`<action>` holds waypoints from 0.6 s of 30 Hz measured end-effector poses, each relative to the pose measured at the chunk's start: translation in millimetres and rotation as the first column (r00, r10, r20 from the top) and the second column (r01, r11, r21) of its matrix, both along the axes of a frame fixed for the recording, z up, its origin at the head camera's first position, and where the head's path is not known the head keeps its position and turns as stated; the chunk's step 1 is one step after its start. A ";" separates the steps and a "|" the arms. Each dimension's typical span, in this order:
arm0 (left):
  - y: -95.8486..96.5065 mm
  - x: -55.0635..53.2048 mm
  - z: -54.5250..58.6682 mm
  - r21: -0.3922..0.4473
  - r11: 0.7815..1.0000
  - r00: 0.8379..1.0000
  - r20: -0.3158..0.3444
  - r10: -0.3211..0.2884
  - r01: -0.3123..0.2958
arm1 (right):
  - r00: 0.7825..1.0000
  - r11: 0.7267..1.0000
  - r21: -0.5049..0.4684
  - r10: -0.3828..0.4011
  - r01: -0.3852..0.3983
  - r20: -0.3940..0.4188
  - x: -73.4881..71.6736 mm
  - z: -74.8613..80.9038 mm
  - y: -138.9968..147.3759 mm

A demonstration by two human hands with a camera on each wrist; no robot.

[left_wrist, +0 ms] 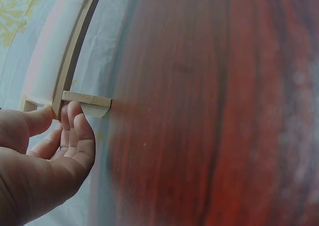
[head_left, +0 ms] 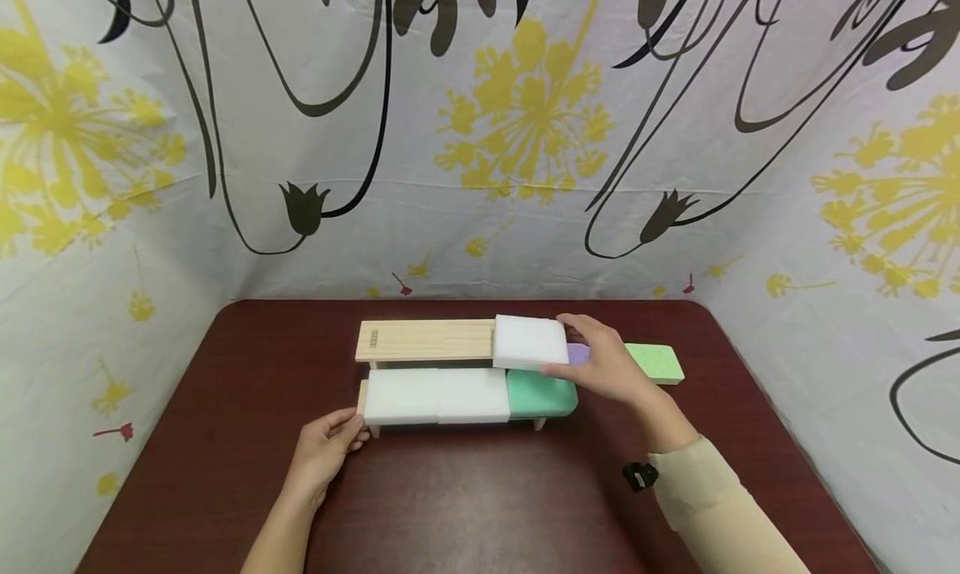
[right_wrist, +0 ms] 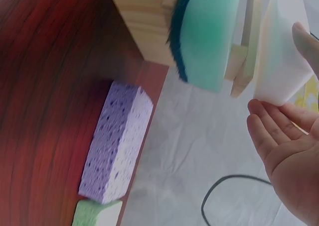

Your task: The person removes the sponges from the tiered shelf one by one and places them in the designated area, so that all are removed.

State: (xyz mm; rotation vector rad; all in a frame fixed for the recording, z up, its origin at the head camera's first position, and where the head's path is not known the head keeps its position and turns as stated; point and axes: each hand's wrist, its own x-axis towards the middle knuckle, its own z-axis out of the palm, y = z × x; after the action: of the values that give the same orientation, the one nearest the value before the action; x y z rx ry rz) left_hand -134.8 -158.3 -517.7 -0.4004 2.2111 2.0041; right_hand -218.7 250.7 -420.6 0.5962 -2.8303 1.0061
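Observation:
A small two-tier wooden rack (head_left: 427,341) stands on the table. My left hand (head_left: 326,449) pinches the left end of its lower shelf, thumb above and fingers beneath in the left wrist view. My right hand (head_left: 606,364) grips a white sponge block (head_left: 530,342) by its right side, at the right end of the upper shelf. Along the lower shelf lie a white block (head_left: 401,396), another white block (head_left: 472,396) and a teal sponge (head_left: 542,394), whose dark scouring layer (right_wrist: 180,34) faces down in the right wrist view.
Behind my right hand, a purple sponge (right_wrist: 115,141) lies on the dark red table (head_left: 480,507), end to end with a light green sponge (head_left: 655,363). Patterned white fabric (head_left: 480,257) surrounds the table's back and sides.

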 end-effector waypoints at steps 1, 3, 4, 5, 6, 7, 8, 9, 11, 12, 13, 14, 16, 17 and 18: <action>0.1 0.0 0.0 -0.002 1.000 1.000 -0.002 -0.001 0.001 | 1.000 1.000 0.001 0.001 -0.001 -0.003 0.4 -0.4 3.2; 0.1 0.2 0.3 -0.008 1.000 1.000 -0.003 -0.002 0.002 | 1.000 1.000 0.001 -0.003 0.003 -0.004 1.7 -0.8 9.1; 0.2 0.3 0.7 -0.011 1.000 1.000 -0.002 0.000 0.000 | 1.000 1.000 0.004 -0.003 0.003 -0.007 2.0 -1.2 12.2; 0.2 0.4 1.0 -0.013 1.000 1.000 -0.001 0.002 -0.002 | 1.000 1.000 0.002 -0.003 0.003 -0.006 2.6 -1.5 14.9; 0.3 0.5 1.3 -0.015 1.000 1.000 0.000 0.003 -0.003 | 1.000 1.000 0.002 -0.004 0.004 -0.007 3.1 -1.7 17.4; 0.4 0.6 1.7 -0.016 1.000 1.000 0.001 0.004 -0.004 | 1.000 1.000 -0.002 -0.002 0.002 -0.008 3.5 -2.1 19.8; 0.4 0.7 2.0 -0.018 1.000 1.000 0.003 0.006 -0.006 | 1.000 1.000 -0.002 -0.002 0.002 -0.010 3.8 -2.4 22.1; 0.5 0.8 2.3 -0.019 1.000 1.000 0.005 0.007 -0.007 | 1.000 1.000 0.001 -0.003 0.003 -0.014 4.2 -2.7 24.2; 0.5 0.9 2.5 -0.019 1.000 1.000 0.004 0.004 -0.004 | 1.000 1.000 0.002 -0.003 0.003 -0.017 5.0 -3.3 28.1; 0.5 1.0 2.5 -0.020 1.000 1.000 0.004 0.003 -0.003 | 1.000 1.000 0.002 -0.003 0.003 -0.019 5.3 -3.7 30.0; 0.4 0.9 2.3 -0.020 1.000 1.000 0.004 0.003 -0.003 | 1.000 1.000 0.003 -0.003 0.003 -0.020 5.7 -4.1 31.7; 0.4 0.8 1.9 -0.020 1.000 1.000 0.004 0.003 -0.003 | 1.000 1.000 0.008 -0.004 0.004 -0.023 6.0 -4.6 33.4; 0.4 0.7 1.6 -0.020 1.000 1.000 0.002 0.003 -0.003 | 1.000 1.000 0.012 -0.002 0.003 -0.028 6.9 -5.6 37.0; 0.6 0.5 1.4 -0.020 1.000 1.000 0.001 0.002 -0.002 | 0.999 1.000 0.013 0.000 0.001 -0.032 7.8 -6.0 39.0; 0.7 0.3 1.3 -0.022 1.000 1.000 -0.001 0.001 -0.001 | 0.999 1.000 0.009 0.001 -0.001 -0.037 8.9 -6.2 41.1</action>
State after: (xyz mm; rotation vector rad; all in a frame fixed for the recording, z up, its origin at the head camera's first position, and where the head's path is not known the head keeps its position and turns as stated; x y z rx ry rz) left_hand -134.5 -157.6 -516.4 -0.4034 2.2353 1.9822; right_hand -209.8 291.8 -426.8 0.6108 -2.8046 0.9722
